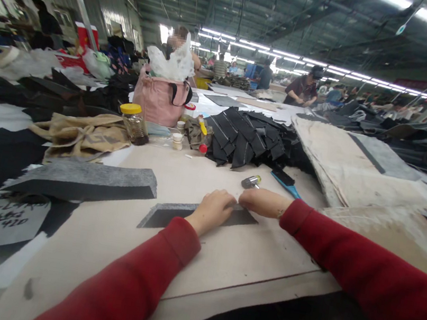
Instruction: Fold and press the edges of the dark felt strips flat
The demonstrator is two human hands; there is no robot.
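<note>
A dark fabric strip (167, 216) with a grey folded edge lies on the pale work board. My left hand (212, 210) rests on its middle, fingers bent down and closed at its upper edge. Close beside it, my right hand (260, 201) has its fingers curled together at the strip's upper edge; the fingertips are partly hidden. A small hammer (251, 181) lies just behind my right hand. To its right is a blue-handled brush (285, 182) with dark bristles. Another grey-and-black strip (90, 180) lies to the left of my hands.
Overlapping black pieces (247, 135) are heaped behind the hammer. A yellow-lidded jar (134, 124), a pink bag (158, 97) and a tan cloth (81, 135) stand or lie at the back left. Pale stacked sheets (352, 170) rise at right. Handwritten paper (12, 221) lies left. Other people work farther off.
</note>
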